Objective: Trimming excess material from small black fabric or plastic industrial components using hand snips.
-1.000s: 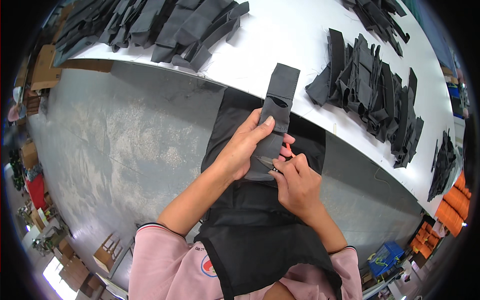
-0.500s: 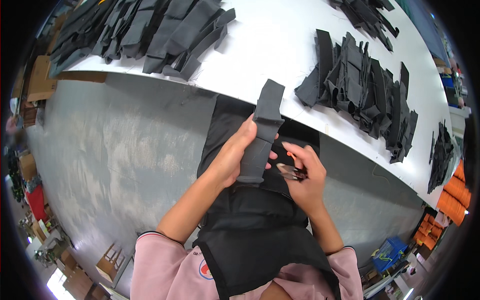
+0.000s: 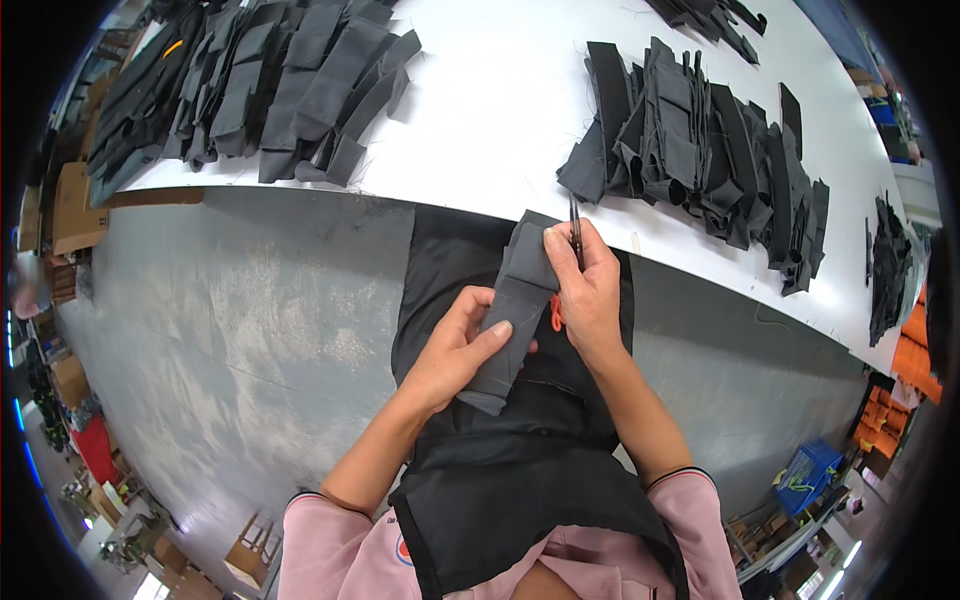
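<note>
Your left hand (image 3: 455, 355) pinches a long, folded dark-grey fabric strip (image 3: 522, 298), thumb on top, mid-view over your black cloth apron (image 3: 530, 500). At two o'clock from it, your right hand (image 3: 590, 290) closes around slim dark snips (image 3: 577, 236), thumb beside the strip's upper end. Loose dark-grey fabric pieces (image 3: 672, 155) lie heaped on the white tabletop (image 3: 480, 130), between one and two o'clock from the strip.
</note>
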Tool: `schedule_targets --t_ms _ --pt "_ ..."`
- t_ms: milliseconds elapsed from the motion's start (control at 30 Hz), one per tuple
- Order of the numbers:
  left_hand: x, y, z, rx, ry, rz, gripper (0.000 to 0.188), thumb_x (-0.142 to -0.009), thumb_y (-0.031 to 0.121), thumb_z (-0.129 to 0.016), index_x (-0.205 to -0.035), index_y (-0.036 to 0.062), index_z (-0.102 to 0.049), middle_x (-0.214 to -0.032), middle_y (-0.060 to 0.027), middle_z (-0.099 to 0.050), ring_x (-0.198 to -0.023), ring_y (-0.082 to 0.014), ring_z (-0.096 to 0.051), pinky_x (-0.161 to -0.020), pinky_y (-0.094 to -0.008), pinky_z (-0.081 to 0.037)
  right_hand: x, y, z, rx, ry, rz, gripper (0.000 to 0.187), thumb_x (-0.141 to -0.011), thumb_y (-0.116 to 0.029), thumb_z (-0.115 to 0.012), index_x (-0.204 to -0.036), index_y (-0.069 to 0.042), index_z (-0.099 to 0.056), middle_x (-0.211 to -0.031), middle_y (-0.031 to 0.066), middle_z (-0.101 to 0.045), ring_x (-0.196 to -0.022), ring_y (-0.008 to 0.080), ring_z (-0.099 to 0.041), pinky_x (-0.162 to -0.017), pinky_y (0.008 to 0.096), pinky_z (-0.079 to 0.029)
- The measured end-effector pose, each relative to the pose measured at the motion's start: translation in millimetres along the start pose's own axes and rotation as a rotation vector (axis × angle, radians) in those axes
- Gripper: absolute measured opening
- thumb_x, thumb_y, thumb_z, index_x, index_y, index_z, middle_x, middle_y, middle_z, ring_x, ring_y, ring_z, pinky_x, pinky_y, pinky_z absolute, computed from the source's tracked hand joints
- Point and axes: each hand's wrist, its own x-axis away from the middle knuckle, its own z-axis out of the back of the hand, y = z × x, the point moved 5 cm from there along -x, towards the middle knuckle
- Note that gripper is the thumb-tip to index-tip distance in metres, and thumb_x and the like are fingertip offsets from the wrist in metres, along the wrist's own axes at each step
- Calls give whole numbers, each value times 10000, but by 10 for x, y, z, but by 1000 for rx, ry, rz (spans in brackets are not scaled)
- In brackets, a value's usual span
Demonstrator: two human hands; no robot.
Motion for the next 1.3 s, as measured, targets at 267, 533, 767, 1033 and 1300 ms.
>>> schedule_targets --t_ms 267,533,767,1033,1300 --pt "80 511 -327 -1198 -16 -927 272 -729 144 -734 -830 7 -522 -1252 -152 -543 -1291 -376 -377 -1055 -487 -281 -24 362 -136 -322 -362 -526 149 -877 -148 -612 -948 -17 -605 -863 0 -577 -770 74 -518 -715 235 -441" --pt "-14 379 -37 -941 15 -755 181 -801 114 -664 -914 7 -571 -1114 -86 -625 -1172 -298 -514 -1031 -448 -327 401 -187 257 352 -47 246 263 -764 -35 -665 -1016 -21 -590 -866 80 -536 -733 164 -540 -630 266 -447" --pt "-32 377 -84 -709 -82 -637 190 -827 123 -642 -983 20 -610 -1184 -82 -593 -1276 -306 -410 -1051 -425 -299 428 -423 265 534 -231 360 228 -720 -56 -707 -937 -72 -641 -799 56 -520 -560 175 -506 -490 270 -415" --pt "-20 381 -81 -742 -51 -676 168 -825 142 -641 -953 43 -596 -1251 -74 -561 -1359 -321 -303 -1087 -460 -209 508 -425 264 500 -116 442 217 -721 -41 -700 -932 -65 -654 -751 55 -492 -564 173 -501 -494 263 -407" --pt "-9 413 0 -853 85 -686 164 -840 211 -630 -914 73 -580 -1277 -59 -553 -1371 -326 -283 -1096 -472 -153 458 -433 291 431 -63 417 245 -716 -9 -697 -951 -63 -655 -755 57 -491 -560 178 -486 -501 256 -402"
